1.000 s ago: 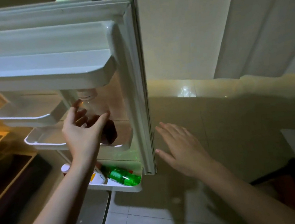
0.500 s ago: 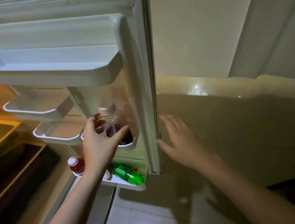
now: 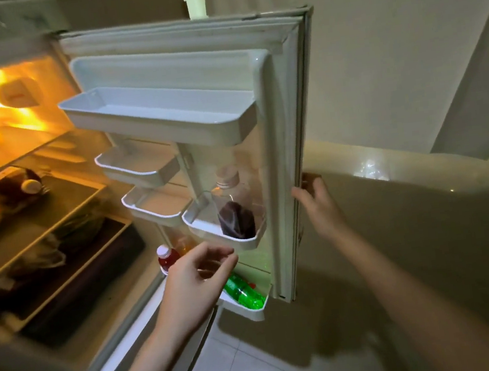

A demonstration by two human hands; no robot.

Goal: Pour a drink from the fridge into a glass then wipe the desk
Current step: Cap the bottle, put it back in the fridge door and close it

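Note:
The fridge door (image 3: 280,138) stands open. In its small lower right shelf (image 3: 212,234) stands a clear bottle (image 3: 236,213) with a pale cap, partly filled with a dark drink. My left hand (image 3: 199,279) hovers just below that shelf, fingers loosely curled, holding nothing. My right hand (image 3: 319,207) rests against the door's outer edge, thumb at the rim. A green bottle (image 3: 243,292) lies in the bottom door shelf, and a red bottle with a white cap (image 3: 167,256) stands at its left end.
The lit fridge interior (image 3: 26,210) at the left has glass shelves with dark bags and a red item. Three other door shelves (image 3: 162,115) hold nothing I can see. Pale tiled floor (image 3: 242,368) lies below, and a wall is behind the door.
My left hand has let go of the dark-drink bottle and dropped below its shelf; the bottle stays in the shelf. My view has pulled back and left, showing the fridge interior.

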